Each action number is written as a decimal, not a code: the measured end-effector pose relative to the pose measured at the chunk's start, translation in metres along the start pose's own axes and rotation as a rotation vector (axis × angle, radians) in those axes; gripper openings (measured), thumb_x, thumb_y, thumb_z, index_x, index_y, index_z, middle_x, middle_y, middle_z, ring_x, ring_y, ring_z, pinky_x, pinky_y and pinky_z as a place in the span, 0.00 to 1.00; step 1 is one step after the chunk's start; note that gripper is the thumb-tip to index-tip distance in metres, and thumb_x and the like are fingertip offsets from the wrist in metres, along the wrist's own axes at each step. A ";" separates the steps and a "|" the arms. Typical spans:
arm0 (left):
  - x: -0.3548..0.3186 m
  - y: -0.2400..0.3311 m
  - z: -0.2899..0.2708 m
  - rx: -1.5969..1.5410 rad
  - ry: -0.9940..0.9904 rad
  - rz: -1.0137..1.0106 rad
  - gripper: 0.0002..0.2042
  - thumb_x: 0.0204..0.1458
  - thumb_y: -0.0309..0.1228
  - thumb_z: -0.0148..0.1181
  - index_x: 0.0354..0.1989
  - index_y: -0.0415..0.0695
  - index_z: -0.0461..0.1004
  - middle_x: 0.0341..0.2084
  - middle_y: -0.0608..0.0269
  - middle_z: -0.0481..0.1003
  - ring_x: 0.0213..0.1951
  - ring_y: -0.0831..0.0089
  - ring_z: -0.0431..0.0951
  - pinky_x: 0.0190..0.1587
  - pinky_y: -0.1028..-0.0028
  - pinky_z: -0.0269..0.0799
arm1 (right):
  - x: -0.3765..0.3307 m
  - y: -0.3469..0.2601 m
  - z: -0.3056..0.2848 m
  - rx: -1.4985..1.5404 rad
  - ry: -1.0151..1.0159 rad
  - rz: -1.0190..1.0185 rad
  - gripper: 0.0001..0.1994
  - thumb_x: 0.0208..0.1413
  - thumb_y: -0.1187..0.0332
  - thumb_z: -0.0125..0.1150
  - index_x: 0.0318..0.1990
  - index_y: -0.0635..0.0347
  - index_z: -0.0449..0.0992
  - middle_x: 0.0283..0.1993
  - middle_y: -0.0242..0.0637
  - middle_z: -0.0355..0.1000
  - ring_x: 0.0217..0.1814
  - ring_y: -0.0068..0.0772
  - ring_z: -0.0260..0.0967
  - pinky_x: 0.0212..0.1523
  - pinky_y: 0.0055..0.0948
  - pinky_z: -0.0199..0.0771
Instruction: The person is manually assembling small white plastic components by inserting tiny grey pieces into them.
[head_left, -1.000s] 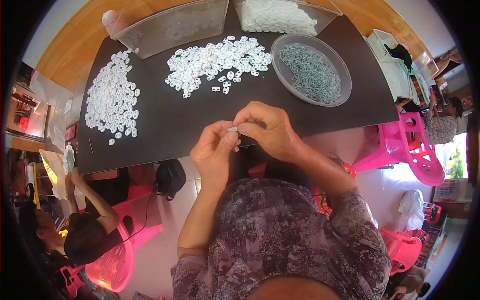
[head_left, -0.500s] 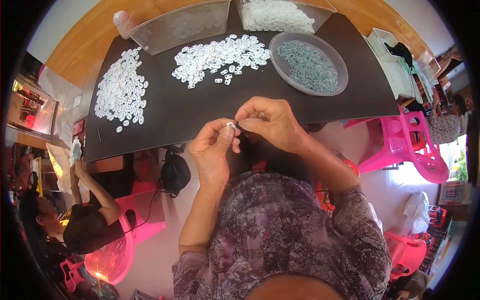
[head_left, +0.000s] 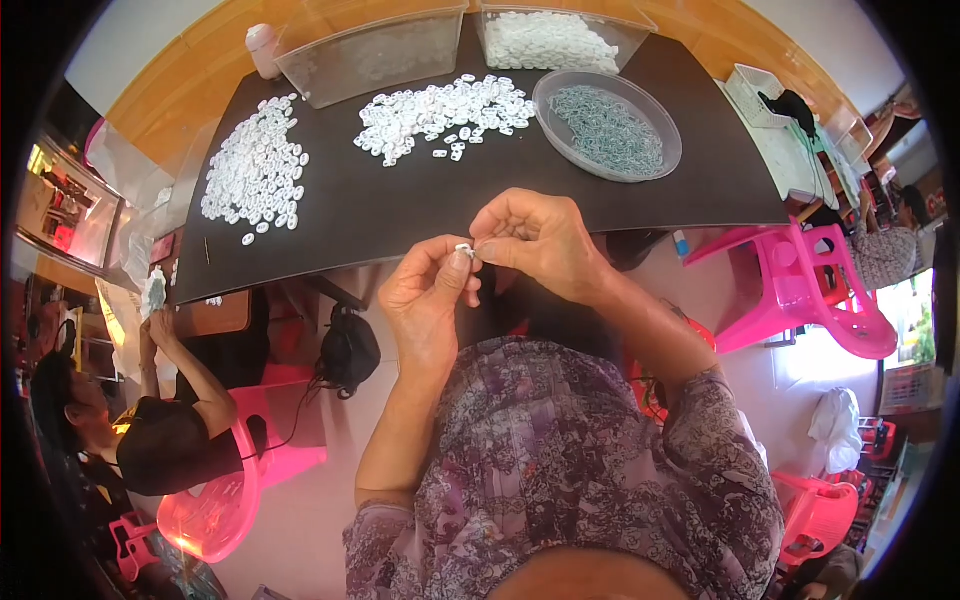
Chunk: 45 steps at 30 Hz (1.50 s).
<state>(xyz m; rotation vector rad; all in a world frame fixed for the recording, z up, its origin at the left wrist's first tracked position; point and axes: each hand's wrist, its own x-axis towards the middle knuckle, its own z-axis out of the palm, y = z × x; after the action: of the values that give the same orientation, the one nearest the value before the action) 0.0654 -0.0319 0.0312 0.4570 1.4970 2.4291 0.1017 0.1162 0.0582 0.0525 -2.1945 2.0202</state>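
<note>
Holds a small white piece (head_left: 462,247) pinched in the left hand (head_left: 426,288), near the close edge of the dark table (head_left: 400,222). Meets it with the right hand (head_left: 545,243), thumb and forefinger drawn narrow; cannot tell around what.

1 downward head-worn fisheye, close above left hand (head_left: 424,292) and right hand (head_left: 550,252)

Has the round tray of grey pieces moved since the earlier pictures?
No: the camera view shifted, but the round tray keeps its place on the dark table, beside the middle white pile.
</note>
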 end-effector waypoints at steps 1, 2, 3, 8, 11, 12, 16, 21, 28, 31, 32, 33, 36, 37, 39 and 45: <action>-0.001 0.001 0.000 0.001 0.001 -0.002 0.05 0.52 0.23 0.56 0.33 0.33 0.73 0.22 0.60 0.73 0.20 0.78 0.70 0.21 0.81 0.66 | -0.001 0.000 0.001 0.009 -0.003 0.006 0.08 0.50 0.78 0.59 0.37 0.70 0.70 0.31 0.36 0.71 0.31 0.20 0.70 0.29 0.19 0.73; -0.003 0.001 0.000 0.002 0.002 -0.003 0.04 0.52 0.23 0.56 0.32 0.33 0.73 0.22 0.60 0.73 0.20 0.78 0.70 0.21 0.81 0.66 | -0.001 0.000 0.001 0.018 -0.005 0.012 0.08 0.50 0.78 0.59 0.37 0.70 0.70 0.31 0.36 0.71 0.31 0.20 0.70 0.28 0.19 0.74; -0.004 0.002 0.000 0.001 0.004 0.001 0.04 0.52 0.23 0.56 0.32 0.33 0.73 0.22 0.60 0.73 0.20 0.78 0.70 0.21 0.81 0.66 | -0.002 0.000 0.002 0.017 -0.009 0.010 0.08 0.50 0.78 0.59 0.37 0.70 0.70 0.31 0.36 0.71 0.31 0.20 0.70 0.28 0.19 0.74; -0.013 0.001 0.004 0.131 0.052 0.065 0.05 0.53 0.23 0.55 0.33 0.33 0.74 0.22 0.63 0.72 0.21 0.81 0.69 0.21 0.83 0.65 | -0.006 0.001 0.004 -0.027 0.014 0.005 0.07 0.50 0.77 0.59 0.37 0.69 0.70 0.31 0.36 0.71 0.32 0.19 0.69 0.29 0.18 0.73; -0.017 -0.004 0.009 0.217 0.060 0.154 0.05 0.53 0.23 0.54 0.34 0.33 0.74 0.22 0.64 0.72 0.21 0.82 0.68 0.21 0.83 0.64 | -0.012 0.002 0.007 -0.007 0.053 -0.023 0.07 0.50 0.78 0.59 0.37 0.69 0.71 0.32 0.35 0.71 0.33 0.18 0.69 0.33 0.18 0.72; -0.018 -0.006 0.010 0.218 0.060 0.158 0.05 0.53 0.23 0.54 0.34 0.33 0.74 0.22 0.64 0.72 0.21 0.82 0.68 0.21 0.83 0.64 | -0.013 0.003 0.007 -0.006 0.053 -0.027 0.07 0.50 0.78 0.59 0.37 0.69 0.71 0.32 0.35 0.71 0.33 0.18 0.69 0.33 0.18 0.72; -0.018 -0.008 0.017 0.171 0.066 0.119 0.05 0.54 0.23 0.54 0.34 0.33 0.73 0.22 0.64 0.72 0.21 0.82 0.68 0.20 0.83 0.64 | -0.019 0.010 0.006 0.023 0.126 -0.039 0.07 0.49 0.78 0.58 0.36 0.68 0.71 0.32 0.33 0.71 0.33 0.18 0.68 0.35 0.19 0.70; -0.019 -0.008 0.022 0.093 0.057 0.091 0.05 0.53 0.23 0.55 0.34 0.33 0.73 0.22 0.64 0.73 0.21 0.82 0.69 0.20 0.83 0.65 | -0.021 0.009 0.007 -0.003 0.168 -0.083 0.05 0.50 0.78 0.57 0.35 0.67 0.71 0.31 0.33 0.71 0.33 0.18 0.68 0.34 0.19 0.70; -0.015 -0.008 0.016 0.118 0.064 0.077 0.05 0.52 0.22 0.55 0.34 0.32 0.73 0.22 0.61 0.74 0.20 0.80 0.70 0.20 0.82 0.66 | -0.016 0.007 0.009 -0.038 0.122 -0.084 0.04 0.52 0.79 0.54 0.35 0.68 0.71 0.30 0.33 0.71 0.32 0.17 0.68 0.33 0.19 0.69; -0.011 -0.009 0.012 0.005 0.090 0.039 0.05 0.52 0.22 0.55 0.34 0.31 0.73 0.23 0.60 0.74 0.20 0.78 0.71 0.19 0.81 0.67 | -0.011 0.011 0.007 -0.030 0.084 -0.088 0.04 0.53 0.78 0.53 0.35 0.68 0.71 0.30 0.33 0.71 0.33 0.18 0.69 0.34 0.19 0.70; -0.010 -0.009 0.010 -0.038 0.105 0.031 0.05 0.52 0.22 0.55 0.34 0.31 0.73 0.23 0.59 0.74 0.20 0.77 0.71 0.19 0.80 0.68 | -0.009 0.014 0.007 -0.020 0.063 -0.110 0.04 0.53 0.77 0.53 0.35 0.68 0.71 0.30 0.34 0.71 0.33 0.18 0.69 0.35 0.19 0.70; -0.009 -0.009 0.008 -0.041 0.110 0.029 0.05 0.52 0.22 0.55 0.34 0.31 0.73 0.23 0.59 0.74 0.20 0.77 0.71 0.19 0.80 0.68 | -0.007 0.016 0.008 -0.022 0.058 -0.105 0.04 0.53 0.77 0.53 0.35 0.68 0.71 0.30 0.34 0.71 0.33 0.18 0.69 0.35 0.19 0.70; -0.006 -0.010 0.002 -0.052 0.142 0.004 0.05 0.52 0.21 0.55 0.34 0.31 0.73 0.23 0.59 0.74 0.20 0.77 0.72 0.19 0.80 0.68 | -0.002 0.021 0.013 0.065 0.028 -0.023 0.04 0.53 0.77 0.53 0.35 0.68 0.71 0.30 0.34 0.71 0.33 0.19 0.69 0.35 0.20 0.70; -0.005 -0.011 0.000 -0.052 0.150 0.004 0.05 0.52 0.21 0.55 0.34 0.31 0.73 0.23 0.59 0.74 0.20 0.77 0.72 0.19 0.80 0.68 | 0.000 0.022 0.015 0.051 0.024 -0.020 0.04 0.54 0.77 0.53 0.34 0.68 0.71 0.30 0.34 0.71 0.33 0.19 0.69 0.35 0.20 0.70; -0.003 -0.012 -0.002 -0.054 0.164 0.001 0.05 0.52 0.21 0.55 0.34 0.31 0.73 0.22 0.59 0.74 0.20 0.77 0.72 0.19 0.80 0.68 | 0.004 0.024 0.018 0.035 0.016 -0.012 0.03 0.54 0.77 0.53 0.34 0.68 0.71 0.30 0.34 0.71 0.33 0.19 0.68 0.35 0.19 0.70; 0.004 -0.022 -0.002 -0.042 0.178 0.041 0.05 0.52 0.21 0.55 0.33 0.31 0.72 0.22 0.60 0.73 0.20 0.78 0.71 0.19 0.80 0.68 | 0.015 0.037 0.021 -0.273 0.097 -0.156 0.03 0.52 0.76 0.53 0.30 0.67 0.70 0.29 0.34 0.68 0.30 0.21 0.67 0.32 0.22 0.68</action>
<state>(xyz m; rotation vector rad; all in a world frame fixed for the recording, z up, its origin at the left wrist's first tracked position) 0.0619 -0.0220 0.0115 0.2716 1.5154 2.5870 0.0801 0.0999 0.0222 0.0876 -2.3038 1.5952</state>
